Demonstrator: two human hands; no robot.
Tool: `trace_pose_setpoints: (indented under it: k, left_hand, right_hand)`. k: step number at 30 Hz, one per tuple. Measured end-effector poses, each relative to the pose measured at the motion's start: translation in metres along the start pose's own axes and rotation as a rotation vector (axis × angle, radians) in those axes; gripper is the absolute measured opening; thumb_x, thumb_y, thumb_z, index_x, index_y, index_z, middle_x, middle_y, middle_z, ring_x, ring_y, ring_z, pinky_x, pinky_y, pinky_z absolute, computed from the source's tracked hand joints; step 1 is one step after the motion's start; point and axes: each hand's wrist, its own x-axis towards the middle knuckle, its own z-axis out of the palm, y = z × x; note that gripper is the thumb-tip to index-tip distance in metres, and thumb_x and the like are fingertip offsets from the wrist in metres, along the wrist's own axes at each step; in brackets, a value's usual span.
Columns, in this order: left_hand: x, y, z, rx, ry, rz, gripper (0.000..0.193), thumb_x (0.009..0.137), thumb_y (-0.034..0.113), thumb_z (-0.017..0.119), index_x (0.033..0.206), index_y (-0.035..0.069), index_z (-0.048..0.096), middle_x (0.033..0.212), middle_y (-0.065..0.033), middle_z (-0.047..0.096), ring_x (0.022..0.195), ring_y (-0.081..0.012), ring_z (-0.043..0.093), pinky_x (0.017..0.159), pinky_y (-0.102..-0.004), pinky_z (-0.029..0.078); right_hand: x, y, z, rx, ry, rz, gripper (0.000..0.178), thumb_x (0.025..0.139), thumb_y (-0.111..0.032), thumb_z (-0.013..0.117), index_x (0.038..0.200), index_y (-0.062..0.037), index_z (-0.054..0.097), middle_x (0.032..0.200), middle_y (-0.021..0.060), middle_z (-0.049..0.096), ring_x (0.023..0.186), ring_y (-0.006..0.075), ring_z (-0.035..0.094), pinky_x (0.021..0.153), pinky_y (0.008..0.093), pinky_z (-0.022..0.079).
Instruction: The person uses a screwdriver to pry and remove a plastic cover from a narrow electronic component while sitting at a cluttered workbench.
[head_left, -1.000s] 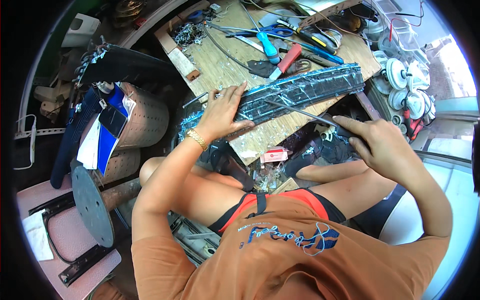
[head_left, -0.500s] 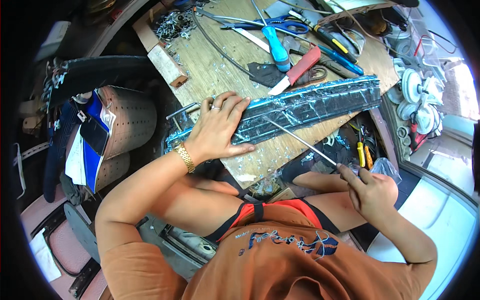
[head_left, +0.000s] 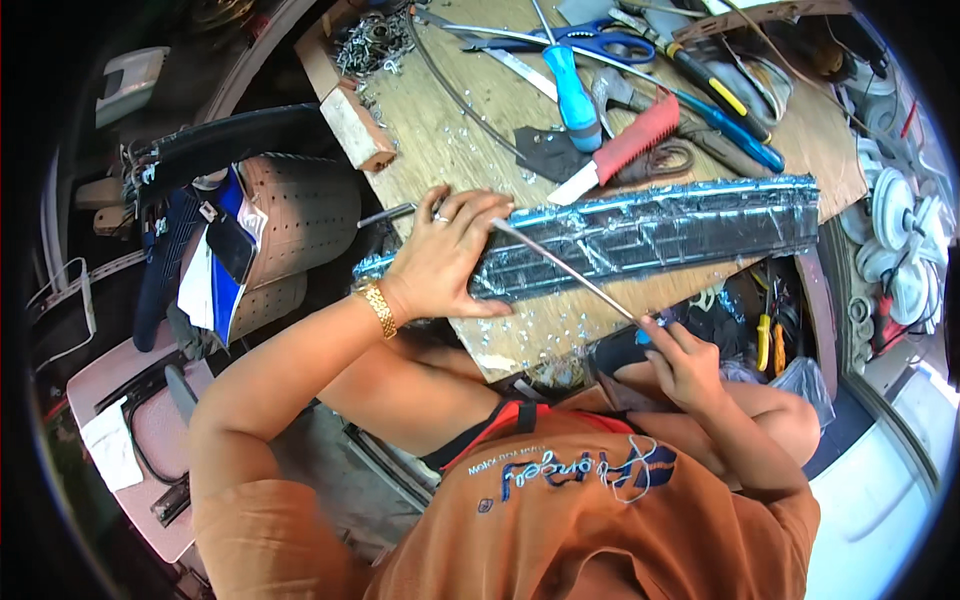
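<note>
Across the near part of a wooden board lies a long black plastic strip, ribbed and covered with bluish-white shavings or film. My left hand bears down on its left end. Its fingers reach over the far edge and the thumb lies along the near edge. A ring and a gold watch are on that arm. My right hand is closed around the lower end of a long thin metal rod; its handle is hidden in the fist. The rod's tip rests at the strip, close beside my left fingertips.
Beyond the strip, the wooden board carries a red-handled blade, a blue screwdriver, blue scissors and a pile of screws. Yellow-handled pliers hang near the right edge. A perforated drum stands left.
My right hand and the rod have moved left, bringing the tip from the strip's middle to beside my left fingers. The left hand keeps its hold. The whole view has shifted slightly.
</note>
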Motion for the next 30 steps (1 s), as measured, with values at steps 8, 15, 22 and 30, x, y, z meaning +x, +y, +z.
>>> trace_pose_setpoints:
  k: [8, 15, 22, 30]
  left_hand:
    - [-0.027, -0.007, 0.003, 0.006, 0.348, -0.03, 0.109, 0.075, 0.068, 0.083, 0.156, 0.007, 0.043, 0.152, -0.0165, 0.051, 0.146, -0.0409, 0.042, 0.125, -0.0578, 0.026]
    - [-0.087, -0.004, 0.007, -0.07, 0.51, -0.342, 0.054, 0.082, 0.033, 0.087, 0.12, 0.005, 0.06, 0.121, -0.015, 0.06, 0.113, -0.0374, 0.054, 0.1, -0.0482, 0.041]
    - [-0.104, -0.004, 0.014, -0.09, 0.407, -0.298, 0.083, 0.077, 0.051, 0.089, 0.134, 0.001, 0.055, 0.131, -0.0174, 0.06, 0.122, -0.04, 0.057, 0.104, -0.0498, 0.042]
    - [-0.096, -0.021, 0.002, -0.184, 0.289, -0.286, 0.113, 0.059, 0.067, 0.093, 0.141, 0.002, 0.051, 0.13, -0.0176, 0.06, 0.119, -0.0389, 0.059, 0.098, -0.0504, 0.045]
  right_hand:
    - [-0.011, -0.052, -0.117, 0.133, -0.184, 0.198, 0.064, 0.089, -0.008, 0.076, 0.15, -0.0079, 0.057, 0.11, 0.0217, 0.076, 0.096, 0.0436, 0.075, 0.083, 0.0458, 0.06]
    - [0.018, -0.141, -0.166, -0.027, -0.267, 0.23, 0.048, 0.092, 0.001, 0.064, 0.14, -0.0066, 0.068, 0.105, 0.0225, 0.075, 0.09, 0.0428, 0.072, 0.079, 0.0485, 0.056]
    - [0.048, -0.179, -0.179, -0.249, -0.328, 0.195, 0.045, 0.095, -0.009, 0.068, 0.139, -0.0158, 0.068, 0.095, 0.0203, 0.075, 0.086, 0.042, 0.073, 0.076, 0.0518, 0.057]
    - [0.145, -0.246, -0.222, -0.349, -0.575, 0.418, 0.036, 0.095, -0.008, 0.068, 0.13, -0.0098, 0.075, 0.088, 0.0229, 0.074, 0.079, 0.0423, 0.072, 0.078, 0.0511, 0.056]
